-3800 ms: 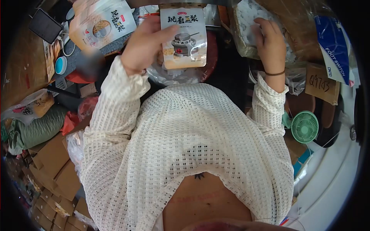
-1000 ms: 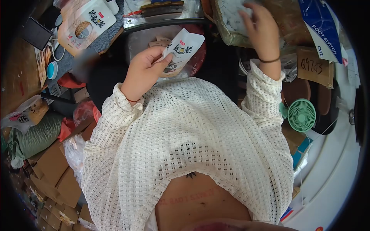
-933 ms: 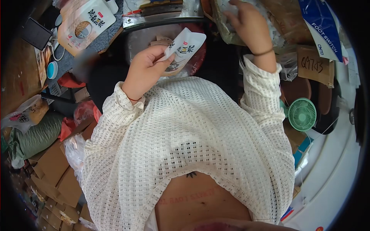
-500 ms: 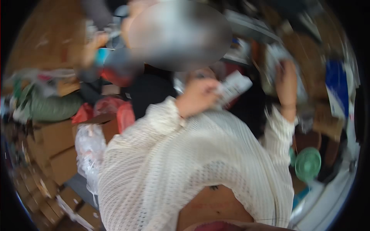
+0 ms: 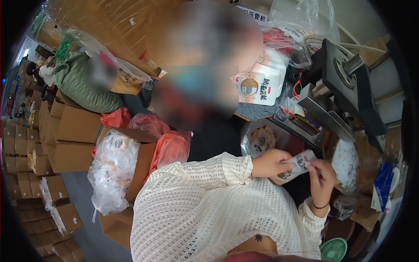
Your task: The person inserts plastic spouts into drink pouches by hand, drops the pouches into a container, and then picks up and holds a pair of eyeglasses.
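A small printed pouch (image 5: 297, 165) lies tilted between my two hands, low in front of my body. My left hand (image 5: 271, 163) grips its left side, thumb on the printed face. At the pouch's right end, my right hand (image 5: 322, 175) is closed with its fingertips pinching the edge; whether something small is also between those fingers cannot be seen. Just right of this hand is a tray of white packets (image 5: 345, 163). Behind my left hand, a clear-lined container (image 5: 247, 137) holds printed pouches.
A metal machine (image 5: 345, 94) stands at the upper right. Larger printed pouches (image 5: 262, 81) lie on a grey cloth. Open cartons (image 5: 76, 139) and a clear bag of goods (image 5: 114, 168) are at the left. A green fan (image 5: 334, 249) is at the lower right. A blurred patch hides the upper middle.
The view has swung to the left. My right hand has come from the packet tray to the pouch and closed at its edge. My left hand still holds the pouch.
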A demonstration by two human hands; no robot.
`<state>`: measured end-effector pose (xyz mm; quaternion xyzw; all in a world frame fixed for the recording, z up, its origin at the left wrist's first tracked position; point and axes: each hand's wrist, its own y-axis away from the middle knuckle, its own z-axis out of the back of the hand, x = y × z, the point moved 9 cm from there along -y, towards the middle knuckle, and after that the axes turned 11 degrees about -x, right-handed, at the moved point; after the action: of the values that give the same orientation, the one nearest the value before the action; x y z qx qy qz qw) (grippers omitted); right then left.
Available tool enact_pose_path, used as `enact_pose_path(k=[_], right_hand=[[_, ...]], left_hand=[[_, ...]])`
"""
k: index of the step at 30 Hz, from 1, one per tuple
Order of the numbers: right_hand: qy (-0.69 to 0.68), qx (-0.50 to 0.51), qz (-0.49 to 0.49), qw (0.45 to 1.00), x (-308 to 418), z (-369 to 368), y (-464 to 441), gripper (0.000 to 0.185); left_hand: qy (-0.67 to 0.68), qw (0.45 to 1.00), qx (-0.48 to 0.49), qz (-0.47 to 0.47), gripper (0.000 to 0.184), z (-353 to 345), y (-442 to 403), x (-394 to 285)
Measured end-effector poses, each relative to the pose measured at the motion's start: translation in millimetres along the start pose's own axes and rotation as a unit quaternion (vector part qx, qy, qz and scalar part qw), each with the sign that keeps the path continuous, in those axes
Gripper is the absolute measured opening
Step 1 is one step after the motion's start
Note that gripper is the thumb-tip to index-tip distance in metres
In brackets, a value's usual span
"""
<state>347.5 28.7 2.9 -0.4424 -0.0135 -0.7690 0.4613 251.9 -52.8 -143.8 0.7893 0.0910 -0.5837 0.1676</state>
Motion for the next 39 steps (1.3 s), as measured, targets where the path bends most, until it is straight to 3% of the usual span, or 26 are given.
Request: enact_pose_path(k=[2,6,9,10,11,14,18,21,25,28,33,39], right_hand=[[0.011,0.041,-0.024,0.999,-11,-9,1,0.007],[-0.076,-0.101,-0.093,0.988,-27,24,3,0.005],[-0.067,-0.051,-0.029,0.996,-12,13,-11,0.009],[-0.053,-0.003,0.012,0.998,-6,3,-14,0.010],[-0.017,-0.005,0.042,0.999,-2,5,-16,0.011],[-0.027,0.025,0.001,0.999,-23,9,-7,0.009],[-0.201,-0.097,-0.129,0.966,-42,33,-1,0.010],[-0.170,-0.084,-0.117,0.975,-56,22,2,0.013],[-0.061,-0.061,0.008,0.996,-39,30,2,0.012],[-0.212,-0.146,-0.138,0.956,-64,46,9,0.013],[-0.138,-0.085,-0.109,0.981,-62,37,11,0.013],[-0.173,-0.131,-0.154,0.964,-74,51,16,0.012]], left_hand=[[-0.005,1.000,0.016,0.016,0.020,1,3,-7],[-0.118,0.992,0.017,-0.045,0.018,4,6,-16],[-0.114,0.990,0.017,-0.076,0.015,-3,5,-14],[-0.076,0.997,0.028,-0.006,0.015,-6,5,-1],[-0.076,0.997,0.025,-0.017,0.017,-6,6,-8],[0.051,0.992,0.041,0.104,0.022,-20,16,0],[0.006,0.996,0.018,0.082,0.028,-22,15,-5],[-0.001,0.995,0.051,0.086,0.028,-30,16,-5],[0.019,0.991,0.044,0.129,0.027,-37,21,-6],[0.039,0.991,0.045,0.121,0.026,-41,20,-7],[0.006,0.995,0.029,0.091,0.025,-46,19,-12],[-0.022,0.995,0.046,0.088,0.027,-47,20,-9]])
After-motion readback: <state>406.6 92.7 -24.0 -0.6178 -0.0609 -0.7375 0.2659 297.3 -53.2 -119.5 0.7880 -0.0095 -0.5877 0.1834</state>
